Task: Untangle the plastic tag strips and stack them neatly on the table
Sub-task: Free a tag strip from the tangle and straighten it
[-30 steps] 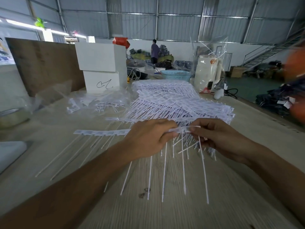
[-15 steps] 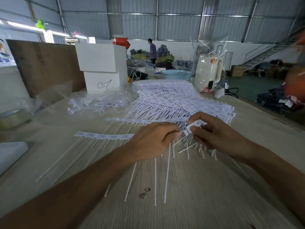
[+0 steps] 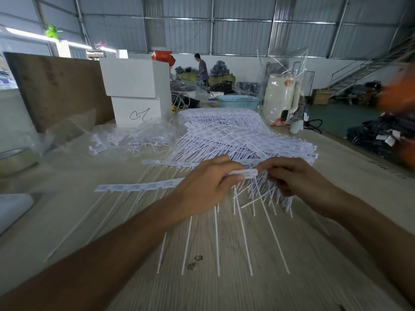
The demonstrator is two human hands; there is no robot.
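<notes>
In the head view, the left hand (image 3: pixel 206 187) curls over the header band of a tag strip (image 3: pixel 139 186), fingers closed on it near its right end; the band's short free tip (image 3: pixel 250 173) sticks out just past the knuckles toward the right hand (image 3: pixel 296 185). The right hand's fingers are bent among the thin tails just beyond that tip, but whether they pinch a tail or only touch them cannot be told. The strip's long axis runs sideways, stretching away to the left of the left hand, flat over the table (image 3: pixel 224 292), while its tails (image 3: pixel 244 232) trail back from under both hands toward the person. Directly beyond the knuckles of both hands, touching the tails there, lies the large stack of strips (image 3: pixel 235 135), its bands lying roughly parallel to the held one. Judging by this, freeing the strip turns on drawing it leftward or toward the person, away from the stack, with the left hand as the carrier.
</notes>
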